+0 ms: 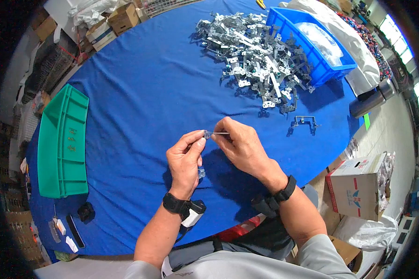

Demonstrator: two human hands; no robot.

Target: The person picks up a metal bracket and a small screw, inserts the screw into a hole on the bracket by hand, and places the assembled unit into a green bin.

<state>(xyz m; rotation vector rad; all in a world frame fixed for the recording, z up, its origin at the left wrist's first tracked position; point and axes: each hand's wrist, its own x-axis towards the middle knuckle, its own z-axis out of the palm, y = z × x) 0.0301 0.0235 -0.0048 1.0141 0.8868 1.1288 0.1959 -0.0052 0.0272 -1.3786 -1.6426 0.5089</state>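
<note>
Two hands meet over the near half of the blue table, close in front of the person sitting there. The left hand is closed up, with thumb and forefinger pinching a small clear piece at the very tips. The right hand is closed too, gripping a thin metal sliver that lies level, its end right at the clear piece. Can't tell if it's actually inside it or just touching, it's way too tiny. Another clear bit peeks out lower down by the left hand's curled fingers. It looks tucked in there, but I couldn't swear to it. Both wrists have black bands on.

Further back there's a big messy pile of metal brackets spread on the cloth, butting up against a blue bin with a clear plastic bag in it. One lone bracket sits apart from the pile, just beyond the right hand.

Off to the left there's a green tray, well apart from the hands. A few small odds and ends lie at the near left edge of the table. A cardboard box sits down past the table's right side.
</note>
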